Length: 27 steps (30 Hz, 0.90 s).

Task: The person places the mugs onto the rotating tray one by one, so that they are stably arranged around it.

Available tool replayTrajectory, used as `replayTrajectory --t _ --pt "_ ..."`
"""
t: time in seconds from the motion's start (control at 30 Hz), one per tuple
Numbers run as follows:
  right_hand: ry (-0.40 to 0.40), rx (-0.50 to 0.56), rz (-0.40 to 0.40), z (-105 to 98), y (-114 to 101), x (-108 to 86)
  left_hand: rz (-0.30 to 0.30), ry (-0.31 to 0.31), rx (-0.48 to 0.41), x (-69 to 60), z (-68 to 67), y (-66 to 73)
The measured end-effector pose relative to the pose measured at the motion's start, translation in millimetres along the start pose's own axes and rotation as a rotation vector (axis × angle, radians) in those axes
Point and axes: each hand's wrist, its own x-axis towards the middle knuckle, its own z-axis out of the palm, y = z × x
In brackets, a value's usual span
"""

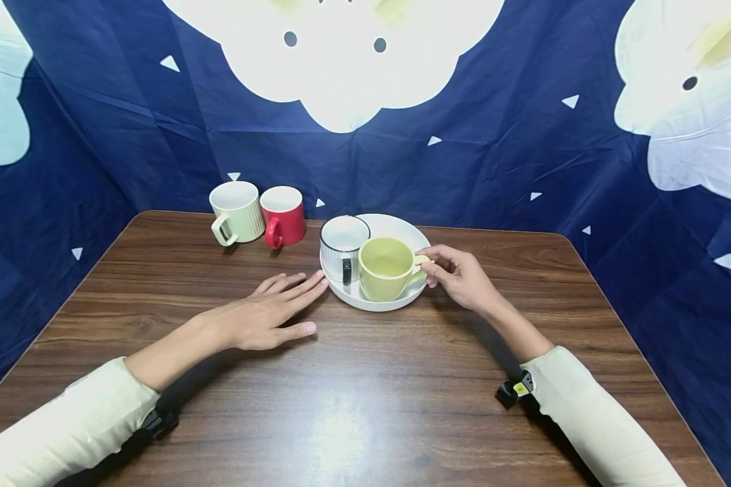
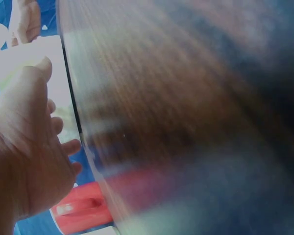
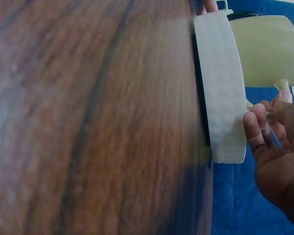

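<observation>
A yellow-green mug (image 1: 385,272) stands upright in a round white dish (image 1: 378,306), its handle pointing right. My right hand (image 1: 461,276) pinches that handle between thumb and fingers; the right wrist view shows the same grip, with the mug (image 3: 267,51) inside the dish wall (image 3: 220,93). Beside it in the dish is a white ribbed mug (image 1: 336,253) with a black rim and black handle. My left hand (image 1: 264,314) lies spread with straight fingers, palm down, its fingertips at the dish's left edge.
A pale green ribbed mug (image 1: 244,216) and a red mug (image 1: 289,220) stand side by side at the back left of the wooden table (image 1: 268,419). Behind the table's far edge hangs a dark blue cloth (image 1: 463,176) with white cloud shapes.
</observation>
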Motion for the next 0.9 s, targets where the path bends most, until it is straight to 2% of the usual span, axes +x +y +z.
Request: replayTrajectory --t 0.2,0.53,0.9 --pt "-0.007 -0.043 0.015 -3.1 -2.4 -2.0 0.005 0.006 0.005 -1.0 0.6 0.3" --pt "0.044 -0.015 0.046 -19.6 4.6 -9.7 0.013 0.007 0.0 -6.5 -1.0 3.7" --pt "0.052 -0.028 0.077 -32.6 6.8 -18.8 0.011 -0.013 0.017 -2.2 -5.5 9.8"
